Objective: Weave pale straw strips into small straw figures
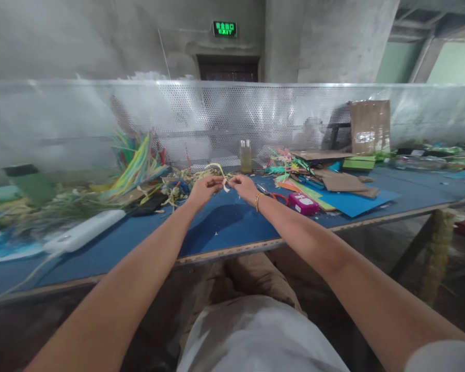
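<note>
A thin, pale yellow strip (225,184) curls up and over between my two hands, above the blue table top. Its material is too small to make out. My left hand (206,189) has its fingertips closed on it from the left. From the other side, my right hand (245,187) pinches it, a gold bracelet on the wrist. Just behind and left of my hands lies a heap of pale dried strands (174,186). Orange-handled scissors (281,197) and a magenta box (303,203) lie to the right of my right hand.
A white power strip (85,231) with a cord lies left, near a green container (30,183) and a bundle of coloured strips (137,165). A bottle of yellowish liquid (246,159) stands behind my hands. Blue card (356,200) and cardboard (343,181) lie right. Perforated metal (287,113) backs the table.
</note>
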### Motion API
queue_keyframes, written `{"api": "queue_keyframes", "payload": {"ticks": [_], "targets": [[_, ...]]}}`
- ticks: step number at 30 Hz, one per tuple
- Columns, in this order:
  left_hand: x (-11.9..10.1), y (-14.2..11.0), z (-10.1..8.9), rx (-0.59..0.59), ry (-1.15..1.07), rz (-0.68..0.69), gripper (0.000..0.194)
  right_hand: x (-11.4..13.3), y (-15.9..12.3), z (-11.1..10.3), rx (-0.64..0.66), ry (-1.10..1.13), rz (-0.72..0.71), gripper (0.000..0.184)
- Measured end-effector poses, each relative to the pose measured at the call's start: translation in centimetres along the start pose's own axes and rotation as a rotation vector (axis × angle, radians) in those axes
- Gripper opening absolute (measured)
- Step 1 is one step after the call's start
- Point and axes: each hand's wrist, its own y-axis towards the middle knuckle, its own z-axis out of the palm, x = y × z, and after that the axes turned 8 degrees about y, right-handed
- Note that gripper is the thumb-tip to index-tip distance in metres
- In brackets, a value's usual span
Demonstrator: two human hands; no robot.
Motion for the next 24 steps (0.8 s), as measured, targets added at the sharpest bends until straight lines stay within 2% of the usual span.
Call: {"api": "queue_keyframes", "payload": {"ticks": [3,9,12,14,17,20,24], "targets": [[0.4,0.0,0.2,0.012,-0.102,-0.04,0.043,0.0,0.1,-0.4,-0.028,-0.077,-0.042,0.012],[0.2,0.1,0.4,0.0,-0.095,-0.026,0.05,0.7,-0.1,-0.7,-0.009,-0.289,-0.158,0.009],[0.2,0.1,0.5,-0.033,-0.052,0.013,0.042,1.5,-0.5,-0.8,-0.117,-0.416,-0.206,0.017],[0.3,0.1,0.5,-0.064,-0.022,0.038,0.033,2.0,-0.8,-0.8,-0.136,-0.496,-0.201,0.029],[0.4,0.1,0.4,-0.088,-0.002,0.07,0.031,2.5,-1.3,-0.4,-0.019,-0.586,-0.16,0.042],[0.6,0.1,0.3,-0.087,0.022,0.094,0.033,2.6,-1.5,0.1,0.094,-0.626,-0.156,0.038],[0.8,0.2,0.2,-0.1,0.031,0.103,0.032,2.5,-1.5,0.6,0.158,-0.586,-0.215,0.03]]}}
